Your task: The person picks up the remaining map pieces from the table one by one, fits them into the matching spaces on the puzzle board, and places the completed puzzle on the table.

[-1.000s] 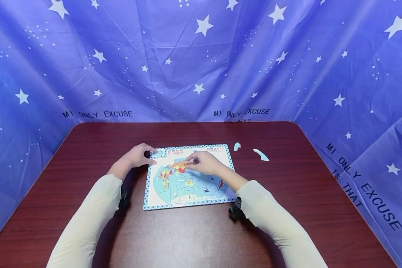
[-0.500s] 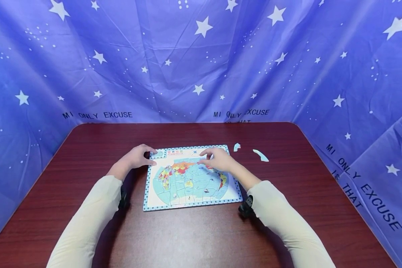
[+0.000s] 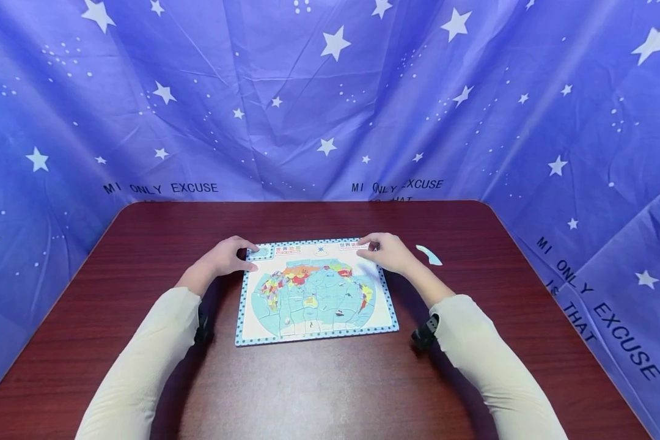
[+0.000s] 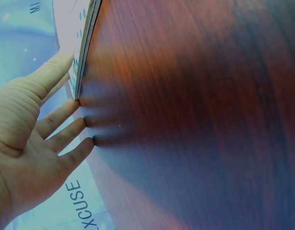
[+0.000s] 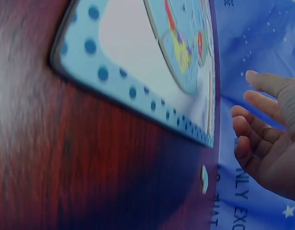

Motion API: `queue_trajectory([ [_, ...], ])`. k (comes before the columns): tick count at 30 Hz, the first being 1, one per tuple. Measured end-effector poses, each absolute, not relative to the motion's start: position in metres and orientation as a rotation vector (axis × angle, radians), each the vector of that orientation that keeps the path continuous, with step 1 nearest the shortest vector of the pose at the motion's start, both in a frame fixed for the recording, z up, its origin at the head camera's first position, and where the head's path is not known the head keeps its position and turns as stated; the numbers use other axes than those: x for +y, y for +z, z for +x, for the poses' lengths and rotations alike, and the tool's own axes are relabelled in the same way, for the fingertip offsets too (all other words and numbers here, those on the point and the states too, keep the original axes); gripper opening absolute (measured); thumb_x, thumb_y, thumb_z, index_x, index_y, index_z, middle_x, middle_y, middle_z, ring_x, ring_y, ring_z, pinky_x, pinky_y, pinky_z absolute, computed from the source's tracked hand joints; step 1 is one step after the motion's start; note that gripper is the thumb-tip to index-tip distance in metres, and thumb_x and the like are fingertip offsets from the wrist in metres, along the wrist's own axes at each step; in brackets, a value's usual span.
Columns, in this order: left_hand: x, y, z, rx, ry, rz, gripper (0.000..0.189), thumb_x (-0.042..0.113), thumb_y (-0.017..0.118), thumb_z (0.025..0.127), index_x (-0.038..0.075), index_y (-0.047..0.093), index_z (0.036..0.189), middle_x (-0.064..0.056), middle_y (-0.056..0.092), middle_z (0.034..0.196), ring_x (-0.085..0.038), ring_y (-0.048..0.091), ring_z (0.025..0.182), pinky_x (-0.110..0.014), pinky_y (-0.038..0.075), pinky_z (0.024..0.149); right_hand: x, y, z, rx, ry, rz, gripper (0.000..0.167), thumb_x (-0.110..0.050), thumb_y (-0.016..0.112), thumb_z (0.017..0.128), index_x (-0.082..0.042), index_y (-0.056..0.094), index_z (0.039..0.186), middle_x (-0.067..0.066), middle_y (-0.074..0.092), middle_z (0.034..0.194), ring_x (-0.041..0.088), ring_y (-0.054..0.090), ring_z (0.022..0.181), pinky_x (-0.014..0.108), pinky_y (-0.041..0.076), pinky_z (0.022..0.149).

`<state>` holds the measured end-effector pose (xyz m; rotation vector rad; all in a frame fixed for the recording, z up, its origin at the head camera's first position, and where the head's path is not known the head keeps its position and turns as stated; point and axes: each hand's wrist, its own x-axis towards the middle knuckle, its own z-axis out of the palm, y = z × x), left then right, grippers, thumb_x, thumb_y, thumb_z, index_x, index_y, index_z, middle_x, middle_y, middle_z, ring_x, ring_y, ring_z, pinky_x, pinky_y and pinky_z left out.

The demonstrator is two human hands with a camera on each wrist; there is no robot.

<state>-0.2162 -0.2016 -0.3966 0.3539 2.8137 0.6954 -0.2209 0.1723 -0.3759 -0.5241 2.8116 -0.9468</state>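
A world map jigsaw puzzle point(image 3: 385, 313) with a dotted blue border lies flat on the table, its oval filled with fitted pieces. My left hand point(image 3: 225, 256) rests at its upper left corner, thumb on the board and fingers mostly straight. In the left wrist view, fingertips of the left hand point(image 4: 39, 129) touch the board corner and tabletop. Over the upper right corner hovers my right hand point(image 3: 387, 252), thumb and index finger apart. The right wrist view shows nothing in the right hand point(image 5: 272, 129). A curved pale blue puzzle piece point(image 3: 429, 254) lies right of the board.
The dark red wooden table point(image 3: 319, 391) has rounded far corners. A blue starry curtain point(image 3: 286, 134) hangs behind it and along both sides. One loose puzzle piece point(image 5: 204, 179) shows beyond the board in the right wrist view.
My right hand has moved rightward from the map's middle to the board's upper right corner, covering the smaller loose piece in the head view. The left hand has stayed put.
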Motion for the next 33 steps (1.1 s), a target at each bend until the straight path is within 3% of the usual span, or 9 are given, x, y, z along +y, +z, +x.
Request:
queue_trajectory([
  [9, -0.202, -0.397, -0.218, 2.819, 0.689, 0.352, 0.048, 0.025, 0.073, 0.081, 0.003, 0.06, 0.123, -0.024, 0.044, 0.135, -0.037, 0.043, 0.12, -0.051, 0.038, 0.102, 0.194, -0.381, -0.231, 2.856, -0.967, -0.424, 0.035, -0.029, 0.064, 0.088, -0.006, 0.066, 0.114, 0.008, 0.06, 0.087, 0.016, 0.047, 0.062, 0.027, 0.038, 0.055],
  [16, -0.201, -0.396, -0.217, 2.824, 0.685, 0.359, 0.048, 0.025, 0.073, 0.082, 0.004, 0.06, 0.123, -0.024, 0.044, 0.136, -0.038, 0.043, 0.121, -0.051, 0.038, 0.102, 0.211, -0.382, -0.239, 2.904, -0.993, -0.363, 0.034, -0.028, 0.064, 0.088, -0.005, 0.066, 0.113, 0.01, 0.063, 0.088, 0.021, 0.052, 0.074, 0.03, 0.041, 0.065],
  [33, -0.204, -0.399, -0.218, 2.824, 0.697, 0.384, 0.048, 0.025, 0.072, 0.082, 0.003, 0.06, 0.123, -0.024, 0.045, 0.135, -0.038, 0.043, 0.123, -0.052, 0.037, 0.103, 0.248, -0.379, -0.247, 2.89, -1.026, -0.202, 0.039, -0.029, 0.059, 0.092, -0.004, 0.06, 0.122, 0.018, 0.063, 0.111, 0.03, 0.056, 0.098, 0.041, 0.046, 0.082],
])
